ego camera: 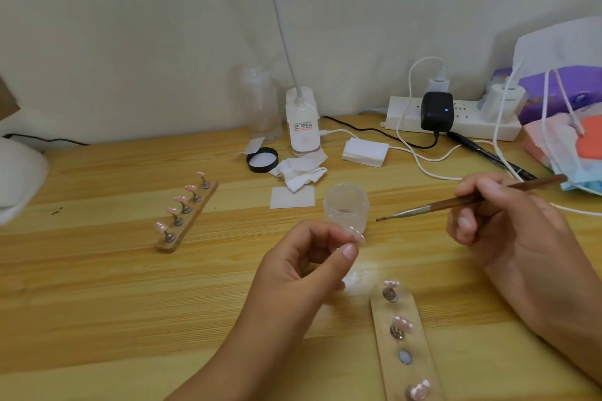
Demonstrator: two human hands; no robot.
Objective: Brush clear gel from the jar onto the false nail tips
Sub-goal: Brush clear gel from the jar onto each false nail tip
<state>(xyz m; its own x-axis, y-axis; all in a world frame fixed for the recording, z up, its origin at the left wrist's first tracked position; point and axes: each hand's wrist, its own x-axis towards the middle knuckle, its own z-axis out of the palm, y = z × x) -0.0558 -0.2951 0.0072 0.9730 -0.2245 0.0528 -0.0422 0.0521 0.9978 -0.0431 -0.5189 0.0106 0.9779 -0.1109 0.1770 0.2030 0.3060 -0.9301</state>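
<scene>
left hand (303, 267) pinches nail tip (358, 237) just in front of jar (346, 207), mid table (130, 286) | right hand (501, 228) grips brush (456, 200), hairs pointing left, near jar

— Where's the jar (346, 208)?
— Upright, open, frosted clear, just beyond the left fingers (321, 230).
— The brush (456, 201)?
— Brown handle, pinched in the right fingers (485, 187). Its bristles point at the jar but stay apart from it.
— Nail tips?
— One pink tip (358, 236) is pinched by the left fingers. A near row (402, 322) stands below the right fingers, a far row (180, 199) well left.
</scene>
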